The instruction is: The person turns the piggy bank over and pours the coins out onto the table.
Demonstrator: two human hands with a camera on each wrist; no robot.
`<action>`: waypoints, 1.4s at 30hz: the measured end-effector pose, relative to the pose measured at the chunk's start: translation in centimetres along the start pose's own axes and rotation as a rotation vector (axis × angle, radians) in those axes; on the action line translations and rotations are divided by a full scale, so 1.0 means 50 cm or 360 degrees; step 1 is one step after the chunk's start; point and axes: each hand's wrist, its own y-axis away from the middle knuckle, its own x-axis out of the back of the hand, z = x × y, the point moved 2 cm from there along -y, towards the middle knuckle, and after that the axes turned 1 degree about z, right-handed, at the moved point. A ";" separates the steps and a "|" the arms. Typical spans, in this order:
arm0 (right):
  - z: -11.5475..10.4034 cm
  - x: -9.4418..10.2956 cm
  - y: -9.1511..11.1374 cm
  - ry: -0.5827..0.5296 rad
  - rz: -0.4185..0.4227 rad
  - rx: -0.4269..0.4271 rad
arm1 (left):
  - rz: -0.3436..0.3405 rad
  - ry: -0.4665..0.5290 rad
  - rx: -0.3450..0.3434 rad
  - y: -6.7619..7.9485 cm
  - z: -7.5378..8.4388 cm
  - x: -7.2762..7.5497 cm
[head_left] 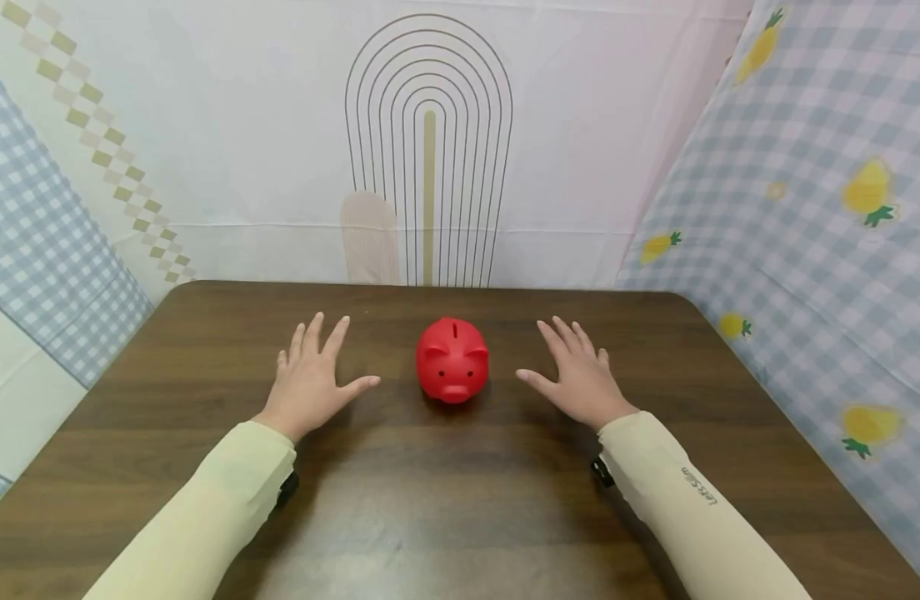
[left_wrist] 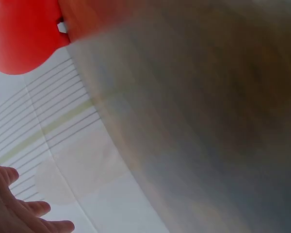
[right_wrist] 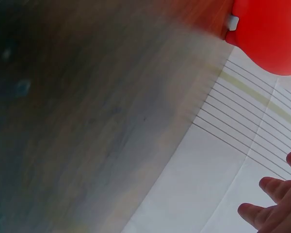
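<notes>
A red piggy bank (head_left: 452, 360) stands upright on the brown wooden table (head_left: 430, 517), its snout facing me and a dark coin slot on top. To its left is my left hand (head_left: 307, 387), fingers spread and holding nothing. On the other side my right hand (head_left: 580, 379) also has its fingers spread, apart from the bank. The left wrist view catches part of the red piggy bank (left_wrist: 24, 36) and several fingertips of the left hand (left_wrist: 14, 208). In the right wrist view the bank (right_wrist: 271, 36) is cut off by the frame edge, above the fingers of the right hand (right_wrist: 279, 204).
Behind the table's far edge hangs a white cloth (head_left: 242, 125) printed with arched lines. A blue checked cloth with yellow fruit (head_left: 820, 208) hangs along the right side, and another checked cloth (head_left: 47, 217) is at the left.
</notes>
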 end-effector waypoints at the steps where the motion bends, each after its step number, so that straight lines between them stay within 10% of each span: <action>1: -0.002 -0.001 -0.001 -0.0006 0.0000 0.0001 | 0.0003 0.0007 -0.0002 -0.001 0.002 -0.001; 42: -0.043 -0.015 -0.021 -0.0594 0.0076 -0.0043 | -0.0144 0.0710 0.0093 -0.033 0.104 -0.023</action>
